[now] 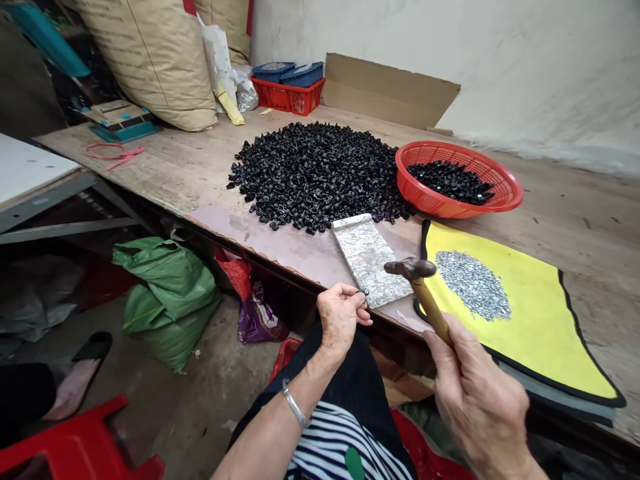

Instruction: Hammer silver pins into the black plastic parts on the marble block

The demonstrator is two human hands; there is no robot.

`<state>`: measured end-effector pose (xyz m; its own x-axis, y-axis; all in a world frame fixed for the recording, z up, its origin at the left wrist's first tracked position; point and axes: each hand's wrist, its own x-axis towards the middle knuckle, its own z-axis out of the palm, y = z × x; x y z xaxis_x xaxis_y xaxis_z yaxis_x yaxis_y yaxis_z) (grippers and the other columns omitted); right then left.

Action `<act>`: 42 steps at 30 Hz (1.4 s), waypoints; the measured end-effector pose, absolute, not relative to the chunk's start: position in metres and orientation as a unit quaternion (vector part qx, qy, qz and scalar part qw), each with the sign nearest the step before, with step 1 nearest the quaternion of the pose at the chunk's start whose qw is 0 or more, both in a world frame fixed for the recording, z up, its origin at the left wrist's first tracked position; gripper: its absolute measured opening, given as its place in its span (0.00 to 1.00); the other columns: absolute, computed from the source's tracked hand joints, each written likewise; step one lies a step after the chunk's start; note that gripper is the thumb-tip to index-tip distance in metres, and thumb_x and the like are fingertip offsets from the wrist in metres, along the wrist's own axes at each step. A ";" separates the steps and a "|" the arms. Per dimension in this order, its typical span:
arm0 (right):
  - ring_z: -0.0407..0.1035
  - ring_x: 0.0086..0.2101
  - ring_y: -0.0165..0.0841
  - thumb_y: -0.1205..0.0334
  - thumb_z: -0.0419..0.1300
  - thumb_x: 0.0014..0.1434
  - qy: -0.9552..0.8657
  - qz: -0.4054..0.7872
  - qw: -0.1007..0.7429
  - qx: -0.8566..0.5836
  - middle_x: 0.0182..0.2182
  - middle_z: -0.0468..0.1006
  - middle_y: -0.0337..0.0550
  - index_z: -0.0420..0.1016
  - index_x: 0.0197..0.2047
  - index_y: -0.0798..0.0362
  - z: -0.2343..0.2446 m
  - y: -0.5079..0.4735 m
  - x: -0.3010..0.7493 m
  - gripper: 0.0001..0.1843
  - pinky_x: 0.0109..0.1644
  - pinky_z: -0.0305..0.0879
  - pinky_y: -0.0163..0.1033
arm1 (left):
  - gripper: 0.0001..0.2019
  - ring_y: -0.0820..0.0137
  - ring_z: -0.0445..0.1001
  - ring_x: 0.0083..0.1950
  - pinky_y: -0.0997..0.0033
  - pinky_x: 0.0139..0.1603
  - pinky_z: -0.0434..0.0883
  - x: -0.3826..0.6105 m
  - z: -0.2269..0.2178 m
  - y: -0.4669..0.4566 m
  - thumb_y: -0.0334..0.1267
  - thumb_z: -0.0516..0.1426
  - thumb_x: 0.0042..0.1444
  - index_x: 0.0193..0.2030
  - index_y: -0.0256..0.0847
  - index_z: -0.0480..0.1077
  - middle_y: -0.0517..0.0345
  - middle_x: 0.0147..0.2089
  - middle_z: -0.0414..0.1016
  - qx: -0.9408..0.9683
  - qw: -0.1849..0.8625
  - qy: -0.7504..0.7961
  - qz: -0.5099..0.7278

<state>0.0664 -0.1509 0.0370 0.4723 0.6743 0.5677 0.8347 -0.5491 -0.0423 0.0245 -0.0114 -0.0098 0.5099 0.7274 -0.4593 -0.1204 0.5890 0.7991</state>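
Between the thumb and fingertips of my left hand [345, 313] is a small black plastic clip [365, 291], at the near edge of a worn metal plate [370, 257]. My right hand [477, 387] is wrapped round the wooden handle of a hammer [431, 307]. The hammer's head hangs in the air above the plate's right side. Beyond the plate lies a big heap of black plastic clips [320, 170]. Small shiny metal pieces [473, 283], too small to make out, lie piled on a yellow mat [540, 307] to the right.
A red basket [510, 193] with black clips stands behind the mat. At the back are a red crate [287, 97] with blue boxes and a large paper sack [155, 60]. A green sack [165, 293] and red stool [75, 443] stand on the floor, near another person's foot [75, 387].
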 end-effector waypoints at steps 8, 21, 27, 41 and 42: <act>0.72 0.21 0.31 0.63 0.52 0.60 -0.461 -0.250 0.119 -0.843 0.34 0.80 0.49 0.70 0.52 0.58 0.037 -0.151 0.066 0.18 0.24 0.62 0.34 | 0.08 0.74 0.67 0.13 0.74 0.12 0.69 0.025 -0.009 -0.011 0.35 0.61 0.35 0.21 0.34 0.66 0.61 0.14 0.67 0.365 0.786 0.419 0.271; 0.75 0.30 0.34 0.66 0.54 0.59 -0.426 -0.305 0.121 -0.843 0.40 0.79 0.51 0.63 0.58 0.59 0.034 -0.149 0.056 0.23 0.33 0.65 0.34 | 0.06 0.73 0.67 0.13 0.72 0.13 0.70 0.025 -0.009 -0.012 0.34 0.60 0.36 0.21 0.34 0.67 0.60 0.14 0.68 0.372 0.778 0.419 0.285; 0.70 0.19 0.30 0.65 0.52 0.60 -0.460 -0.262 0.033 -0.847 0.31 0.80 0.46 0.69 0.52 0.59 0.026 -0.148 0.055 0.17 0.21 0.58 0.35 | 0.06 0.73 0.67 0.13 0.73 0.13 0.69 0.025 -0.011 -0.012 0.33 0.59 0.37 0.20 0.34 0.67 0.60 0.14 0.68 0.381 0.774 0.418 0.284; 0.73 0.25 0.30 0.67 0.56 0.58 -0.431 -0.343 0.089 -0.830 0.35 0.80 0.48 0.68 0.52 0.63 0.022 -0.147 0.052 0.19 0.27 0.63 0.32 | 0.04 0.73 0.67 0.13 0.74 0.12 0.69 0.026 -0.011 -0.012 0.32 0.58 0.38 0.20 0.33 0.67 0.60 0.14 0.68 0.394 0.764 0.424 0.283; 0.71 0.21 0.29 0.66 0.55 0.58 -0.436 -0.329 0.067 -0.835 0.31 0.80 0.46 0.70 0.50 0.62 0.021 -0.147 0.051 0.17 0.24 0.60 0.33 | 0.04 0.73 0.67 0.13 0.74 0.12 0.69 0.026 -0.011 -0.012 0.32 0.58 0.38 0.20 0.33 0.67 0.60 0.14 0.68 0.396 0.764 0.423 0.284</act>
<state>0.0514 -0.1468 0.0214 0.4022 0.6842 0.6084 0.7724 -0.6104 0.1758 0.0257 -0.0125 -0.0108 0.4806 0.7687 -0.4220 -0.0978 0.5252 0.8453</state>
